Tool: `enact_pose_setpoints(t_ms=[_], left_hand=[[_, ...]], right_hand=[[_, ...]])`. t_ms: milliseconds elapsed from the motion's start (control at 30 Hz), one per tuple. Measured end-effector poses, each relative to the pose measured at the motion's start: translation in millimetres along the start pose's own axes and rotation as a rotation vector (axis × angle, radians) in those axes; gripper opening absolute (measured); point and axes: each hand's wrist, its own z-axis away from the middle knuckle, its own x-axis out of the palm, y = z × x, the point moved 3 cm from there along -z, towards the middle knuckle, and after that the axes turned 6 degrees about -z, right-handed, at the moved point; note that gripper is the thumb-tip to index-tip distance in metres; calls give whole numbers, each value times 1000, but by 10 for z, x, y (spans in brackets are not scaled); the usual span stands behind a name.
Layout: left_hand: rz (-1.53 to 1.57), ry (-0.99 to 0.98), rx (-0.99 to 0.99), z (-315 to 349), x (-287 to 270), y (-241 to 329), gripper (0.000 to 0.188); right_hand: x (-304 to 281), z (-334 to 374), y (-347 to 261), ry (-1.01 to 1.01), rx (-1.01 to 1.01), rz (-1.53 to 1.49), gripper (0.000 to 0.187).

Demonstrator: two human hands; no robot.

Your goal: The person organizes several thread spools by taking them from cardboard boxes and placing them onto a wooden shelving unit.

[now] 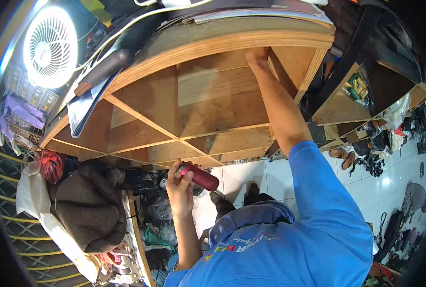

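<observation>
My left hand (178,186) is closed around one end of a dark red cylinder (206,180), which looks like a small bottle or can. It is held tilted in front of my body, below the lower edge of the shelf. My right arm stretches up and forward into an upper compartment of the wooden shelf unit (213,105). Only the back of my right hand (257,56) and the wrist show there, just under the top board. Its fingers are hidden, so what they touch cannot be seen.
A lit round white fan (50,47) stands at the far left. Papers and a cable lie on the shelf's top. A brown cloth (89,208) lies at left. To the right are another shelf, shoes (343,157) and assorted items on the tiled floor (366,189).
</observation>
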Motion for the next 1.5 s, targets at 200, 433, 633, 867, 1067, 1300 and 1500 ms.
enact_pose_setpoints(t_ms=[200, 433, 633, 867, 1067, 1300, 1500], left_hand=[[-51, 28, 22, 70, -71, 58, 48], [-91, -162, 23, -94, 363, 70, 54], [-290, -168, 229, -422, 538, 462, 62], [-418, -370, 457, -1524, 1610, 744, 51], [-650, -408, 820, -2749, 2364, 494, 30], [-667, -397, 934, -3266, 2733, 143, 30], [-862, -333, 1212, -3456, 2800, 10, 31]], right_hand=[[90, 62, -59, 104, -166, 53, 29], [261, -1156, 1588, -297, 144, -30, 37], [-639, 840, -198, -409, 150, -44, 41], [-1010, 1549, 200, -409, -111, -282, 39], [-1044, 1686, 76, -338, -212, -184, 27], [-1098, 1702, 77, -289, -275, -115, 25], [-1043, 1696, 129, -283, -271, -132, 23]])
